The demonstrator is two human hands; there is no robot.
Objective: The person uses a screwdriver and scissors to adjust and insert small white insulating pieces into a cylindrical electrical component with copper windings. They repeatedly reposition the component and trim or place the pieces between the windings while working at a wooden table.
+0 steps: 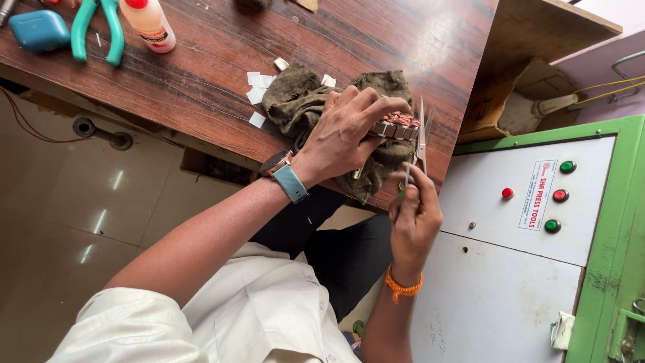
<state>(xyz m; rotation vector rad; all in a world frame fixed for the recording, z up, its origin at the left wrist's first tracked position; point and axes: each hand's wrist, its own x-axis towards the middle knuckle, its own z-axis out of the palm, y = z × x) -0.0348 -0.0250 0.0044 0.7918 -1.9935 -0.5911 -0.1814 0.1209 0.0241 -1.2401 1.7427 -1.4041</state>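
White shirt sleeve (134, 323) sits closest; further right, the left hand (342, 134) grips a segmented silver metal watch band (396, 128) over a crumpled olive cloth (295, 101), while the right hand (413, 218) pinches thin steel tweezers (420, 144) just beside the band.

Wooden table (222, 60) bears cloth (295, 101) (pliers (97, 30) too).

White plastic bottle with red cap and a pale printed label (150, 21) lies at the wooden desk's far edge. Teal rounded plastic case (39, 30) sits beside it. White rectangular sticker with red lettering (537, 195) on the grey machine panel, beside coloured buttons.
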